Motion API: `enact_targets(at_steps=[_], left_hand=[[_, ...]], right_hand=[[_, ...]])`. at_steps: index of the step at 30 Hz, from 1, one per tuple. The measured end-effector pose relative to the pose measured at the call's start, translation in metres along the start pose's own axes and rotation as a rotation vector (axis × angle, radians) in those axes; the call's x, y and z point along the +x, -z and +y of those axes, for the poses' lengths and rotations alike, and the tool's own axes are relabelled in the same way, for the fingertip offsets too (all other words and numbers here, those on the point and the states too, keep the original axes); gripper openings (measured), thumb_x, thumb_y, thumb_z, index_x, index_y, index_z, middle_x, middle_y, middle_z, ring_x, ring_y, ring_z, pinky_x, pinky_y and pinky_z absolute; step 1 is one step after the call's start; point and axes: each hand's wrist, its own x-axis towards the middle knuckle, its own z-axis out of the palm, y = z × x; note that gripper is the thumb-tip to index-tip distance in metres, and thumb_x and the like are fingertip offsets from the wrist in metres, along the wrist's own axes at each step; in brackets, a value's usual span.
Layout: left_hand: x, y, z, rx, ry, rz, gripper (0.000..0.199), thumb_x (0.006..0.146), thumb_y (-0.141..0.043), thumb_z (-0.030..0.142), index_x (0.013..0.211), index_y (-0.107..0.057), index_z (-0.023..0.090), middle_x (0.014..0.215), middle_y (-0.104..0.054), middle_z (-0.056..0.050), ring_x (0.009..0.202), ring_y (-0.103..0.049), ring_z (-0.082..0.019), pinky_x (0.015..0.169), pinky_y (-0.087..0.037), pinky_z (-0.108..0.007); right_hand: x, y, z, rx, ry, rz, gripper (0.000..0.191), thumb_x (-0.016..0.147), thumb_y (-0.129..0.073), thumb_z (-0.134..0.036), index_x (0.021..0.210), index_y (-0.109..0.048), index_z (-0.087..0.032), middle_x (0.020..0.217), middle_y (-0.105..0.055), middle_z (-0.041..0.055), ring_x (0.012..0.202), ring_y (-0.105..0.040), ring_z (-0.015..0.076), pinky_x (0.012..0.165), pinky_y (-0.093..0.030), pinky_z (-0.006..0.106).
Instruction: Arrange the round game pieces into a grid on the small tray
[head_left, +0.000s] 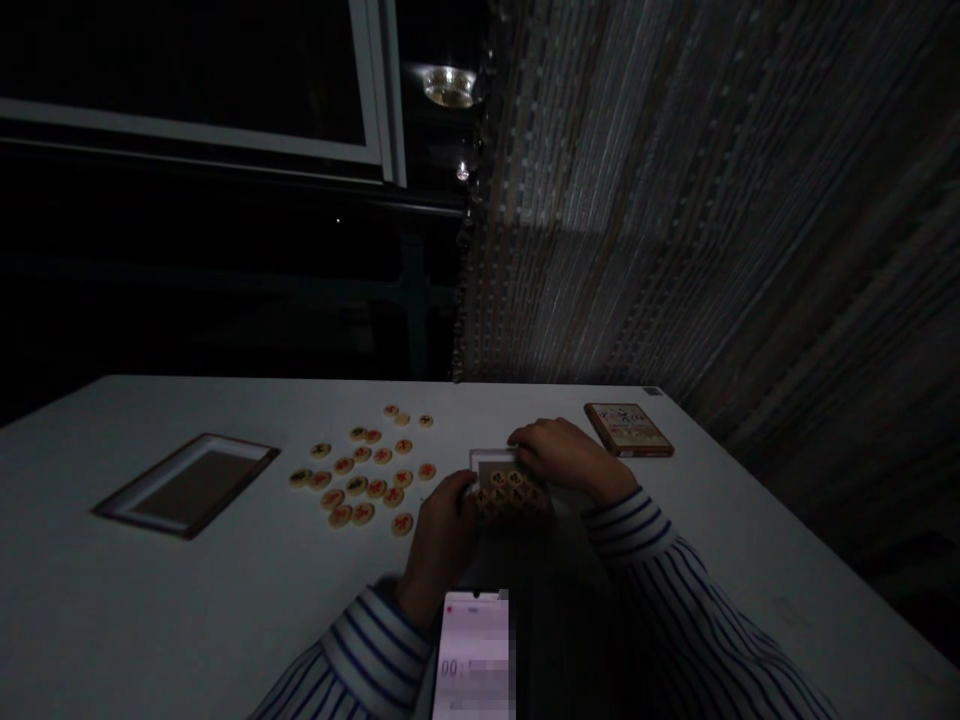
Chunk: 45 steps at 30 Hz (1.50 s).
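On the white table sits a small box, partly filled with round wooden pieces that bear dark characters. My left hand is at the box's left side, its fingers curled against the edge. Over the box's far right corner, my right hand is bent, and its fingertips rest near the rim. Whether either hand has a piece between its fingers is too dark to tell. Left of the box, several loose round pieces with red or dark characters lie scattered.
An open shallow tray or lid lies at the left. A flat printed box rests at the back right. A lit phone is at the near edge, between my forearms. Behind the table hang bead-like curtain strands.
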Motion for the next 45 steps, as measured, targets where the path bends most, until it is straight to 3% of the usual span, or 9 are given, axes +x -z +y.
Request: enact_targets(at_steps=[10, 15, 27, 33, 45], left_hand=[[0.004, 0.011, 0.004, 0.003, -0.022, 0.264, 0.024, 0.077, -0.046, 0.023, 0.096, -0.06, 0.016, 0.096, -0.064, -0.008, 0.088, -0.06, -0.019, 0.082, -0.046, -0.034], [0.006, 0.014, 0.004, -0.021, -0.029, 0.33, 0.022, 0.077, -0.049, 0.028, 0.09, -0.062, 0.017, 0.09, -0.065, -0.007, 0.083, -0.06, -0.018, 0.077, -0.047, -0.032], [0.0, 0.015, 0.012, 0.006, -0.158, 0.119, 0.017, 0.081, -0.046, 0.028, 0.083, -0.06, 0.019, 0.083, -0.064, -0.003, 0.08, -0.058, -0.016, 0.075, -0.045, -0.03], [-0.007, 0.018, 0.014, 0.105, -0.229, 0.012, 0.019, 0.083, -0.043, 0.027, 0.088, -0.059, 0.02, 0.09, -0.064, -0.004, 0.086, -0.057, -0.016, 0.08, -0.044, -0.031], [-0.009, 0.023, 0.021, 0.139, -0.236, 0.024, 0.023, 0.083, -0.042, 0.03, 0.09, -0.061, 0.02, 0.09, -0.065, -0.005, 0.085, -0.058, -0.016, 0.08, -0.044, -0.031]], right_hand=[[0.0, 0.005, -0.004, -0.03, 0.026, 0.142, 0.031, 0.088, -0.032, -0.028, 0.102, -0.059, -0.019, 0.095, -0.065, 0.0077, 0.091, -0.057, 0.0187, 0.078, -0.035, 0.028], [-0.002, 0.008, -0.005, -0.033, 0.039, 0.172, 0.031, 0.089, -0.033, -0.028, 0.103, -0.058, -0.019, 0.094, -0.065, 0.0073, 0.089, -0.057, 0.0182, 0.078, -0.035, 0.028], [-0.018, 0.021, 0.0, 0.012, -0.009, 0.171, 0.032, 0.089, -0.032, -0.028, 0.106, -0.058, -0.021, 0.099, -0.065, 0.0065, 0.092, -0.057, 0.0186, 0.078, -0.036, 0.028], [-0.029, 0.025, 0.006, 0.05, -0.037, 0.141, 0.032, 0.086, -0.037, -0.03, 0.111, -0.055, -0.024, 0.103, -0.064, 0.0055, 0.097, -0.056, 0.0201, 0.08, -0.036, 0.03], [-0.043, 0.038, 0.008, 0.151, -0.004, 0.175, 0.036, 0.087, -0.035, -0.032, 0.117, -0.051, -0.021, 0.111, -0.06, 0.0073, 0.103, -0.053, 0.0198, 0.084, -0.036, 0.03]])
